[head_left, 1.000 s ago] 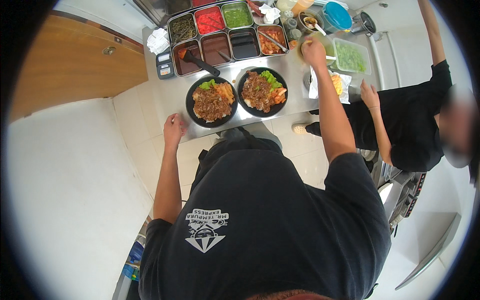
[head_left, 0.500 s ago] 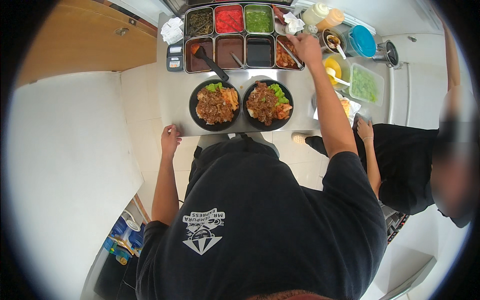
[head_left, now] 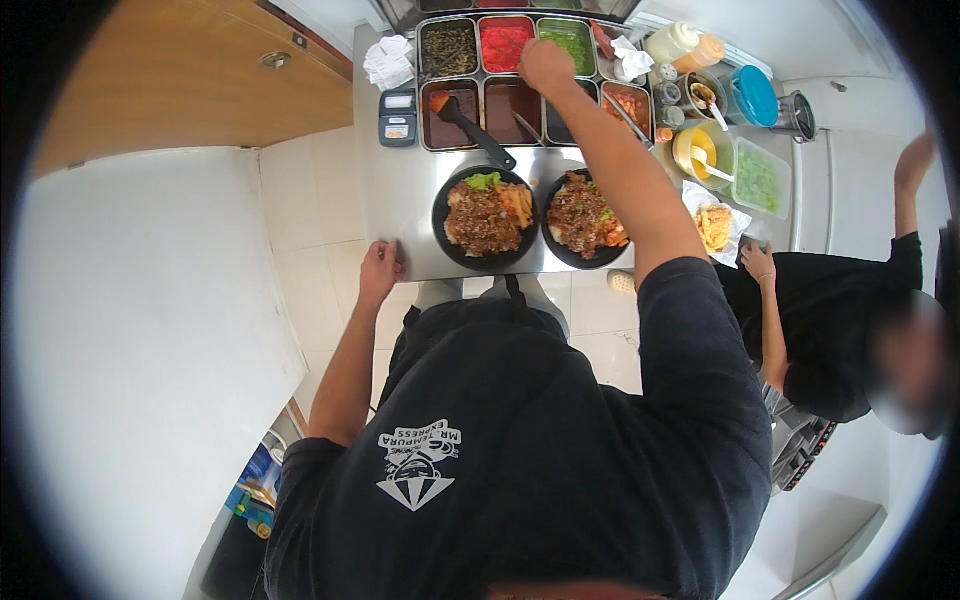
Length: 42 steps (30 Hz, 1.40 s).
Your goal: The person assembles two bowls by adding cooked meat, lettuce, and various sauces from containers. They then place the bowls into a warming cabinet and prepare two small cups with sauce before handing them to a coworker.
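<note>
My right hand reaches over the steel pans at the back, where the red shredded topping meets the chopped green topping. Its fingers look closed, but whatever they hold is hidden beneath the hand. My left hand is curled at the near left corner of the counter. Two black bowls stand side by side: the left bowl and the right bowl, partly covered by my right forearm. Both hold sauced meat, lettuce and orange-red kimchi-like pieces.
A black-handled utensil lies across the sauce pans. Metal tongs rest in a red-orange pan. On the right stand squeeze bottles, a blue-lidded tub, yellow sauce and a lettuce container. A co-worker's hand touches the counter.
My right hand has moved left, from the red-orange pan to the red and green toppings. My left hand stays at the counter corner. The whole view has shifted slightly.
</note>
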Available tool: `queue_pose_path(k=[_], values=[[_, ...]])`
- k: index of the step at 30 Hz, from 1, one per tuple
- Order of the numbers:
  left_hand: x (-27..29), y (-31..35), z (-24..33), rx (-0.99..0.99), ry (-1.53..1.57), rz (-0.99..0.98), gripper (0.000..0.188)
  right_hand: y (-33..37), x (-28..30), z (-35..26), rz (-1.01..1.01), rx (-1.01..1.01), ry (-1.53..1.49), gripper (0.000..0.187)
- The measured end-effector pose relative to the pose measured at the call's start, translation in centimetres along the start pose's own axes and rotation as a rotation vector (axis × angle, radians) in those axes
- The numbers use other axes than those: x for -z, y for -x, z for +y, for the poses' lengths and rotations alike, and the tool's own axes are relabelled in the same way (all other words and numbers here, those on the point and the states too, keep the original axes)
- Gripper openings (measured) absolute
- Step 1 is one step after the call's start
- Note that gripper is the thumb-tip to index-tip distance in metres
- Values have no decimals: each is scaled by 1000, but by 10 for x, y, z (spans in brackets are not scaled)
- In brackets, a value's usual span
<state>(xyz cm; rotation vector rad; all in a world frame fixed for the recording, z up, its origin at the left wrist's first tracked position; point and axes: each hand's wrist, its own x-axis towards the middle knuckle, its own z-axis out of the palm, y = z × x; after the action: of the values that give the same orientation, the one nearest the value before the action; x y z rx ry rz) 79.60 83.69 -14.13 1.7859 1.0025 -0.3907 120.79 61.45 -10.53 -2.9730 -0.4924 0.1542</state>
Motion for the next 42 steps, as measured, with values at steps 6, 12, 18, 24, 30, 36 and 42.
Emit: queue_pose_path(k=[6, 12, 18, 24, 30, 36, 42], values=[[7, -6, -17, -68, 174, -98, 28, 18, 55, 16, 162, 97, 3, 40], [19, -13, -17, -80, 185, -229, 28, 66, 37, 2, 3, -25, 34, 45], [21, -13, -19, -105, 185, -256, 28, 31, 45, 46, 151, -256, -64, 61], [16, -7, -16, -75, 223, -180, 28, 10, 26, 51, 174, -188, 1, 58], [15, -2, -6, -87, 166, -118, 29, 7, 41, 52, 137, -254, -25, 37], [14, -2, -2, -96, 154, -111, 30, 25, 66, 57, 208, -161, -54, 29], [14, -4, -3, -104, 127, -103, 29, 43, 81, 68, 246, -221, -198, 31]])
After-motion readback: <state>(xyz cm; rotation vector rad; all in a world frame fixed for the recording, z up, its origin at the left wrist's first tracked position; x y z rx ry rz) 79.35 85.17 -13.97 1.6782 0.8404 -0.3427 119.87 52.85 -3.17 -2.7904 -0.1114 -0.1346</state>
